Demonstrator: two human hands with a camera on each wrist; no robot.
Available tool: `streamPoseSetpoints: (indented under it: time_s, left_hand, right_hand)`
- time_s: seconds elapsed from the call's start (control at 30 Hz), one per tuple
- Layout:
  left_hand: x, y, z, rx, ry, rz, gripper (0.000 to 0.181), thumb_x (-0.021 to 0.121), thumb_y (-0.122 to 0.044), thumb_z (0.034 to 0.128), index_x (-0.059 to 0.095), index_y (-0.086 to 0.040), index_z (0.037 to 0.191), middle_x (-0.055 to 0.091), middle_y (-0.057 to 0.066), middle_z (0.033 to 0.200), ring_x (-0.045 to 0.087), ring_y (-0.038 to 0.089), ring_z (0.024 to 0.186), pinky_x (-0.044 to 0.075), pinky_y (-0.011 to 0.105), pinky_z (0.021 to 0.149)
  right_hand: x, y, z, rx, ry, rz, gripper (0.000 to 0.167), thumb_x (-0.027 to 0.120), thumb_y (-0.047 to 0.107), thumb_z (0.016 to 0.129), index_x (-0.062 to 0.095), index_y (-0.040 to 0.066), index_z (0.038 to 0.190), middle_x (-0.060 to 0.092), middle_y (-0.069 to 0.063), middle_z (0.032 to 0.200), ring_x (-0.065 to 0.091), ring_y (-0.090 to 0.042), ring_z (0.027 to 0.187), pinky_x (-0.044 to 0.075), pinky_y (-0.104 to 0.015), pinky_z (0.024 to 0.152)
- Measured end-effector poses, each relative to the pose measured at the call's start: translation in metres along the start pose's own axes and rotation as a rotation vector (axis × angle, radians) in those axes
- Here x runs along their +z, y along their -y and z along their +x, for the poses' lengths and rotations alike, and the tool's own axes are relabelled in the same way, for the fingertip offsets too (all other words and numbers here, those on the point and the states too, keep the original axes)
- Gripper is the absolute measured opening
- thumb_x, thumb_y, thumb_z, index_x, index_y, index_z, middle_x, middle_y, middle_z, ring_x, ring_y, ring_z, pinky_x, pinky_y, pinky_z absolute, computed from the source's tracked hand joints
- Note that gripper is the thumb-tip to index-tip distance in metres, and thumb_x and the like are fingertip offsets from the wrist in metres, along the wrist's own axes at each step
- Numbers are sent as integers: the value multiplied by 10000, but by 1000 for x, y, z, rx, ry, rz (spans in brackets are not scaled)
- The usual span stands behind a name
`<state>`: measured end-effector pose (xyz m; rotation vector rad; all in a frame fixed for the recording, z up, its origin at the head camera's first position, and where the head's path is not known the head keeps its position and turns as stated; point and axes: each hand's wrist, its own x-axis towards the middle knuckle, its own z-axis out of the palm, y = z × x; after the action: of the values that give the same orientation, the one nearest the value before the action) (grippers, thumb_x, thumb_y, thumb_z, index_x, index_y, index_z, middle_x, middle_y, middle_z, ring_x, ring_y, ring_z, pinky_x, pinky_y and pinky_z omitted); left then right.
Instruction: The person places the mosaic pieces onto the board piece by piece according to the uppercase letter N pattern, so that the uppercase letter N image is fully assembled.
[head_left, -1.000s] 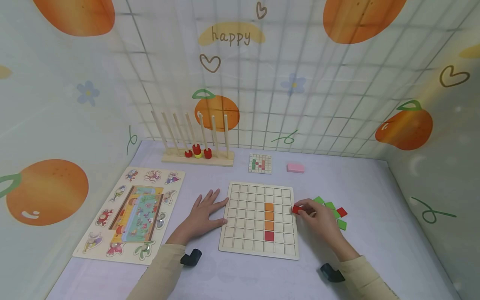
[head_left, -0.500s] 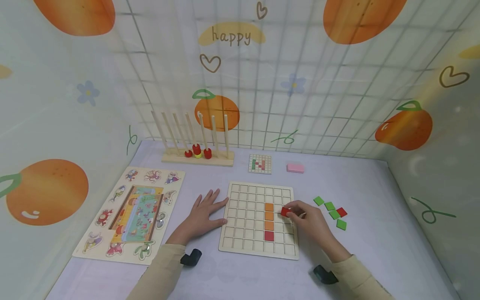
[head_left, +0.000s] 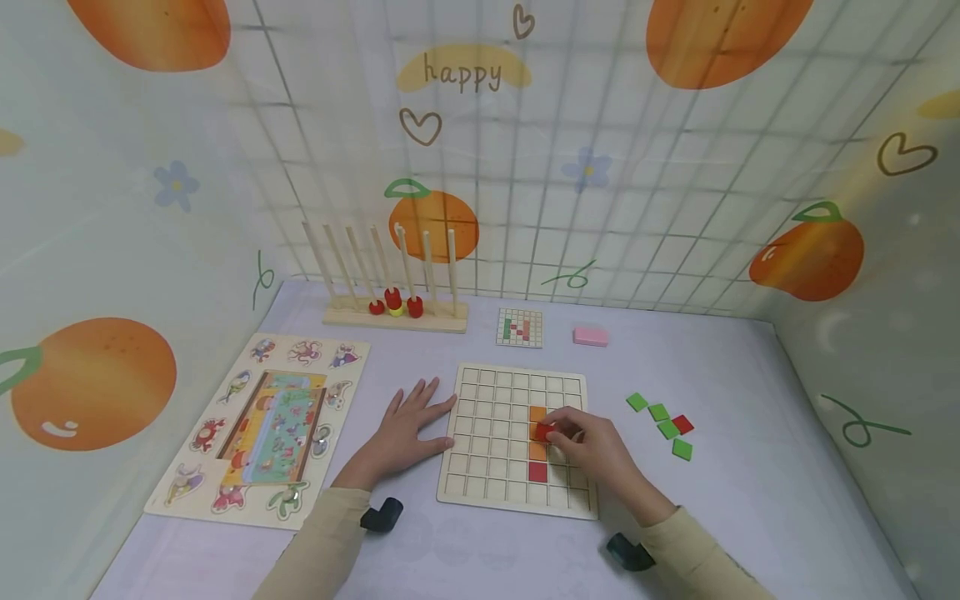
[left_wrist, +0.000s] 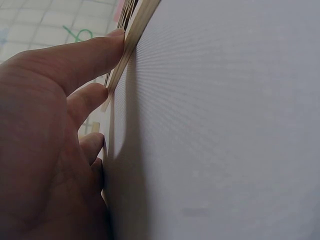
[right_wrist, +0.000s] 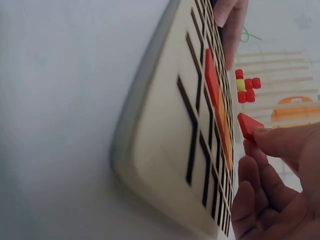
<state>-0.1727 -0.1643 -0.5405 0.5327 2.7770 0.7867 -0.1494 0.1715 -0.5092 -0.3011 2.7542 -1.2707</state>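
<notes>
A wooden grid board (head_left: 487,483) lies flat on the table. One of its columns holds three orange tiles (head_left: 537,413) with a red tile (head_left: 537,472) at the near end. My right hand (head_left: 600,446) pinches another red tile (right_wrist: 248,126) between thumb and fingers, held just above the orange tiles and apart from the board in the right wrist view. At the board's left edge rests my left hand (head_left: 405,429), fingers spread; in the left wrist view its thumb (left_wrist: 95,57) touches the wooden edge.
Several green tiles (head_left: 658,412) and a loose red tile (head_left: 683,424) lie right of the board. Behind it are a small pattern card (head_left: 520,327), a pink block (head_left: 590,336) and a peg stand with beads (head_left: 442,321). An animal puzzle board (head_left: 217,383) lies at left.
My right hand has carried the red tile leftward from the board's right edge to over the column of orange tiles. My left hand has stayed in place.
</notes>
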Motion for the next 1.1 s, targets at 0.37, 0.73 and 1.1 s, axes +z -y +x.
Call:
streamPoseSetpoints:
  time_s: [0.37, 0.73, 1.1]
  left_hand:
    - [0, 0, 0, -1, 2, -9, 736, 687, -529, 923, 417, -291, 1565, 120, 23, 1704, 0, 242, 1573, -72, 523, 1247]
    - [1, 1, 0, 9, -10, -15, 731, 686, -531, 924, 419, -299, 1563, 114, 10, 1705, -4, 226, 1574, -76, 504, 1250]
    - [1, 1, 0, 4, -13, -9, 728, 690, -525, 923, 423, -301, 1562, 117, 11, 1704, 1, 226, 1573, -70, 509, 1250]
  right_hand:
    - [16, 11, 0, -31, 38, -35, 183, 780, 130, 906, 756, 255, 1037, 690, 151, 865, 591, -77, 753, 534, -228, 691]
    - [31, 13, 2, -102, 64, -135, 182, 776, 151, 906, 754, 306, 998, 701, 181, 980, 597, -33, 836, 553, -286, 791]
    - [34, 18, 0, -142, 37, -259, 192, 860, 194, 829, 746, 261, 969, 649, 138, 985, 481, -78, 896, 505, -272, 727]
